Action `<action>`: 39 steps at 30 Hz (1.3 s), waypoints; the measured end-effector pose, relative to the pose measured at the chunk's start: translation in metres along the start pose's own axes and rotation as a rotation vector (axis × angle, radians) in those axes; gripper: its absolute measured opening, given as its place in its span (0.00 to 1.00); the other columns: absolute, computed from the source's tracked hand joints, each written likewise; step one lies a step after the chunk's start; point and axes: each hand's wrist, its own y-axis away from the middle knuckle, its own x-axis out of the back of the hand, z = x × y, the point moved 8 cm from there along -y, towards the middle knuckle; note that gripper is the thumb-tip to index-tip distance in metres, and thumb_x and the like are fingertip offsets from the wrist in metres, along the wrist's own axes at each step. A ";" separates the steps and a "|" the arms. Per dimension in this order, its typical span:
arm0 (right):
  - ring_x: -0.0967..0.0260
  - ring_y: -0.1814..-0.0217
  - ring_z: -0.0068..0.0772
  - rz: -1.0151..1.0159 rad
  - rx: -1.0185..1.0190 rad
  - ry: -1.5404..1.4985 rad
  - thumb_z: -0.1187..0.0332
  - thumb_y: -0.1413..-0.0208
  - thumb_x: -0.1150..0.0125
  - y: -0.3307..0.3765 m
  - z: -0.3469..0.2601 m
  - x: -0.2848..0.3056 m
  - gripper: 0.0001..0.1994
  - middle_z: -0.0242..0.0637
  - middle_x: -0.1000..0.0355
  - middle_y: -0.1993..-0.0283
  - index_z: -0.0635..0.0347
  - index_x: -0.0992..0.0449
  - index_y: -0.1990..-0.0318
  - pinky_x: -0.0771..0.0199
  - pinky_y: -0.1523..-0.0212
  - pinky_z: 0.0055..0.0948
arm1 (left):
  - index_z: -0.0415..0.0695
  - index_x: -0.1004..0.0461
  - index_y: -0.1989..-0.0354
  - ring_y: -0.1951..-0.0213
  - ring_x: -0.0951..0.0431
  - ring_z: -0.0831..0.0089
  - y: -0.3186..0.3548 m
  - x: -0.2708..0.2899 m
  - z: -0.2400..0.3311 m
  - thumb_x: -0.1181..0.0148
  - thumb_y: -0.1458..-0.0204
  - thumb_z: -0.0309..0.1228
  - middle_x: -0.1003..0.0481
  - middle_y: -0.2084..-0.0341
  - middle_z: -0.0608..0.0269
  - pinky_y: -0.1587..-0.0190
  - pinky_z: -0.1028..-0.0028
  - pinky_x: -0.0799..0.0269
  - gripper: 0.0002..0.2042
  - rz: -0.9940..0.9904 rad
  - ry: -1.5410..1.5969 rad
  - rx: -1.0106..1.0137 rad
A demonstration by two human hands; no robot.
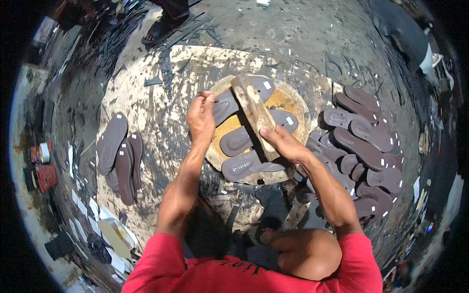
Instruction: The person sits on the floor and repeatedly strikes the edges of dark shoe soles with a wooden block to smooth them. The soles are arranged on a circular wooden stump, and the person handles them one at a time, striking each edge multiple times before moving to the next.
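My right hand [288, 144] grips the near end of a thick, worn wooden bar [254, 110], thumb on its top. The bar lies slantwise above three grey-brown sandal soles, hiding their middles. The far sole [224, 106] has its heel end beside my left hand [201, 117]. Curled together at that heel's edge, the left fingers hide whatever they may pinch. The middle sole [236, 140] and the near sole [242, 166] lie side by side below. All three rest on a round board [215, 157] with a yellowish centre and pale rim.
Brown and grey soles are heaped on the right [359, 144]. A smaller group of soles [123, 163] lies at the left. Dark scraps litter the stained ground sheet [146, 105]. Another person's sandalled foot [163, 29] stands at the far left; my bent knee [312, 254] is close in front.
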 end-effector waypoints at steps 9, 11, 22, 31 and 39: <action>0.26 0.55 0.24 -0.130 0.031 -0.295 0.49 0.26 0.52 0.002 0.012 -0.008 0.26 0.35 0.23 0.53 0.66 0.27 0.41 0.23 0.61 0.28 | 0.39 0.22 0.49 0.59 0.17 0.75 0.023 -0.014 -0.008 0.45 0.30 0.36 0.17 0.62 0.60 0.54 0.74 0.21 0.13 -0.120 -0.014 0.010; 0.28 0.52 0.25 -0.111 0.164 -0.285 0.50 0.27 0.50 0.016 -0.015 0.005 0.25 0.35 0.24 0.51 0.66 0.27 0.41 0.25 0.55 0.30 | 0.38 0.22 0.49 0.60 0.17 0.76 0.023 -0.012 -0.010 0.43 0.30 0.35 0.16 0.64 0.60 0.55 0.74 0.21 0.13 -0.108 -0.009 -0.021; 0.25 0.57 0.38 0.274 0.984 -0.266 0.40 0.35 0.46 0.122 -0.178 0.029 0.41 0.41 0.25 0.54 0.64 0.43 0.26 0.22 0.52 0.38 | 0.40 0.21 0.56 0.60 0.19 0.54 0.031 -0.014 0.016 0.39 0.38 0.27 0.20 0.63 0.50 0.56 0.62 0.24 0.06 -0.101 -0.315 -0.415; 0.26 0.57 0.26 -0.156 -0.087 -0.158 0.46 0.28 0.49 0.013 0.024 -0.005 0.28 0.36 0.24 0.54 0.64 0.30 0.39 0.20 0.59 0.33 | 0.40 0.22 0.57 0.61 0.20 0.62 0.015 -0.010 0.019 0.40 0.34 0.34 0.20 0.64 0.56 0.60 0.62 0.25 0.10 0.061 0.101 -0.215; 0.24 0.75 0.31 -0.069 0.120 -0.472 0.47 0.31 0.45 0.036 0.005 -0.002 0.23 0.38 0.24 0.67 0.62 0.30 0.48 0.19 0.76 0.33 | 0.38 0.22 0.51 0.63 0.17 0.77 0.063 -0.028 0.006 0.43 0.30 0.38 0.18 0.67 0.63 0.58 0.75 0.20 0.14 -0.174 0.142 0.110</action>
